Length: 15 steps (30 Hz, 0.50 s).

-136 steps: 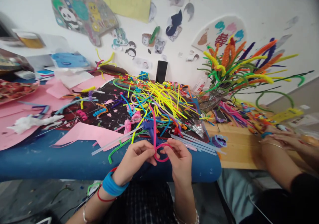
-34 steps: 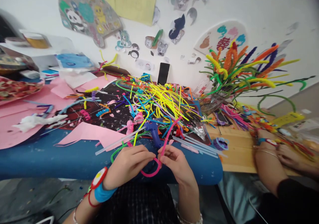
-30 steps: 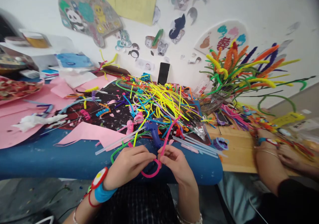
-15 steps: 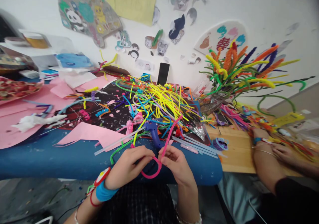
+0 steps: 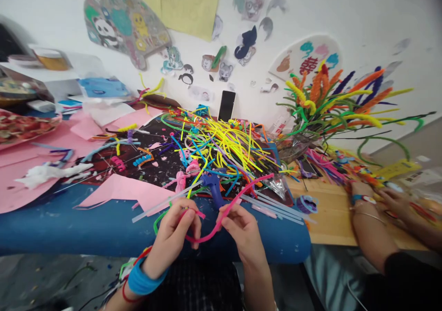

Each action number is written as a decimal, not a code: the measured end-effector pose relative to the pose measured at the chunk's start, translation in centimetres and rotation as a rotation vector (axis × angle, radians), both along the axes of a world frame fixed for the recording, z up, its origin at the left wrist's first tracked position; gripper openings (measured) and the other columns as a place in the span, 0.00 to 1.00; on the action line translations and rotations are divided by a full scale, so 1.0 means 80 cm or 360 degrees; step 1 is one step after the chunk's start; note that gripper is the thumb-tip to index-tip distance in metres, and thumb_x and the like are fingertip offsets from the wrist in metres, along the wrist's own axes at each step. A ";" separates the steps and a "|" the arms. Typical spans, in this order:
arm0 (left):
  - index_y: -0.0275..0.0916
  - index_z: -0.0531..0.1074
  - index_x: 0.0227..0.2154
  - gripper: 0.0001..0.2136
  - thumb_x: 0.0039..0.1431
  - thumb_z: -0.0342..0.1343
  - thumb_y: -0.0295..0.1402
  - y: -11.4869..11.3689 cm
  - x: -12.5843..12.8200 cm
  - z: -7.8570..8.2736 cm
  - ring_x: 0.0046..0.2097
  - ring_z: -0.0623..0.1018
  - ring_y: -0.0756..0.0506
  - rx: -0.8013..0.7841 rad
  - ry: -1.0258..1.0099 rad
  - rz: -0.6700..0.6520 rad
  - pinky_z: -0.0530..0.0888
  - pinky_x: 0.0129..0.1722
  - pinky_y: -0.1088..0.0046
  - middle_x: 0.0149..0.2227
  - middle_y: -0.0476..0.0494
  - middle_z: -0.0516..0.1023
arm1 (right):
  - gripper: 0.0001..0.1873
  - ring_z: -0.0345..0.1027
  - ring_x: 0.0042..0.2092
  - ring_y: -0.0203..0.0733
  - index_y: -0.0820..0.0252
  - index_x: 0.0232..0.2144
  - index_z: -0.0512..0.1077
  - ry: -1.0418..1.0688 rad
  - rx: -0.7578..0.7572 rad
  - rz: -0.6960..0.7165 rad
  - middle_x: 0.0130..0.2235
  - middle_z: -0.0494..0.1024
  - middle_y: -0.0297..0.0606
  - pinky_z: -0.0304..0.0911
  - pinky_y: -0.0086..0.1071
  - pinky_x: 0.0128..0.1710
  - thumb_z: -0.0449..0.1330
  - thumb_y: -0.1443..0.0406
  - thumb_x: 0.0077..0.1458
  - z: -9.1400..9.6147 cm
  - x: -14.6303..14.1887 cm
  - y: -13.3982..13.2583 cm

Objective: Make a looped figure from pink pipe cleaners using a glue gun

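A bright pink pipe cleaner (image 5: 211,235) runs in a curve between my two hands, above the table's front edge. My left hand (image 5: 181,225) grips it near one end, and that short end pokes out past the fingertips. Between thumb and fingers my right hand (image 5: 238,228) pinches it further along; the long free part slants up and to the right. Just beyond my hands lies a blue glue gun (image 5: 214,189) with a clear glue stick in it. A bent green pipe cleaner (image 5: 157,223) rests beside my left hand.
A pile of yellow pipe cleaners (image 5: 228,140) covers the table's middle. Pink paper (image 5: 119,193) lies front left. Glue sticks (image 5: 276,207) are at right. A phone (image 5: 227,105) leans on the wall. Another person's hands (image 5: 362,193) work at the wooden table (image 5: 331,216).
My hands have moved apart, and the pink pipe cleaner's small loop has opened into a wide curve. Its long end now leans further right.
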<state>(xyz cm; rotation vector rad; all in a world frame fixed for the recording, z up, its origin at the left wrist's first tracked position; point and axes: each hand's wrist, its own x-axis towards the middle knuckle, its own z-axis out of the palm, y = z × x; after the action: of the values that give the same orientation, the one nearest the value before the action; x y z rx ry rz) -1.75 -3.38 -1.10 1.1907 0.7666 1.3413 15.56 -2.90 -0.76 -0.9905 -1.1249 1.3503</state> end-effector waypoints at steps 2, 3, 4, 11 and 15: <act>0.41 0.65 0.37 0.08 0.71 0.47 0.38 -0.002 -0.005 0.003 0.18 0.71 0.55 0.0107 0.0129 0.0242 0.69 0.21 0.82 0.18 0.58 0.70 | 0.10 0.72 0.31 0.36 0.55 0.38 0.77 -0.0217 0.0052 -0.0096 0.31 0.78 0.32 0.69 0.30 0.35 0.64 0.59 0.55 0.003 -0.003 0.005; 0.41 0.66 0.38 0.07 0.71 0.47 0.37 -0.003 -0.008 0.004 0.18 0.70 0.55 0.0168 0.0194 0.0350 0.69 0.21 0.82 0.18 0.58 0.70 | 0.11 0.73 0.34 0.39 0.55 0.40 0.76 -0.0417 0.0109 -0.0184 0.34 0.79 0.34 0.69 0.33 0.37 0.62 0.58 0.57 0.004 -0.006 0.008; 0.41 0.66 0.38 0.07 0.71 0.46 0.36 -0.004 -0.012 0.005 0.18 0.69 0.55 0.0230 0.0258 0.0449 0.68 0.21 0.82 0.18 0.59 0.69 | 0.13 0.73 0.38 0.42 0.56 0.43 0.75 -0.0665 0.0183 -0.0294 0.37 0.79 0.37 0.69 0.36 0.41 0.60 0.57 0.58 0.004 -0.008 0.013; 0.41 0.69 0.41 0.06 0.67 0.50 0.26 -0.014 -0.039 0.011 0.16 0.67 0.55 0.0475 0.0633 0.0975 0.65 0.18 0.82 0.17 0.60 0.67 | 0.29 0.67 0.51 0.59 0.69 0.54 0.67 -0.2047 0.0541 -0.0556 0.48 0.75 0.54 0.64 0.51 0.51 0.61 0.55 0.57 -0.008 -0.039 0.045; 0.39 0.71 0.40 0.06 0.64 0.53 0.24 -0.020 -0.051 0.015 0.15 0.68 0.55 0.0509 0.0622 0.1334 0.65 0.16 0.81 0.16 0.60 0.66 | 0.25 0.68 0.48 0.60 0.71 0.51 0.69 -0.2314 0.0524 -0.0624 0.44 0.75 0.56 0.65 0.49 0.47 0.57 0.55 0.60 -0.016 -0.043 0.052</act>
<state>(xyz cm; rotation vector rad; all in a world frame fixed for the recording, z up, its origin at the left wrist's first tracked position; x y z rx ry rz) -5.87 -5.00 0.11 1.4788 1.4798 1.9888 12.13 1.23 -2.08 -1.8514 -1.9195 -0.0863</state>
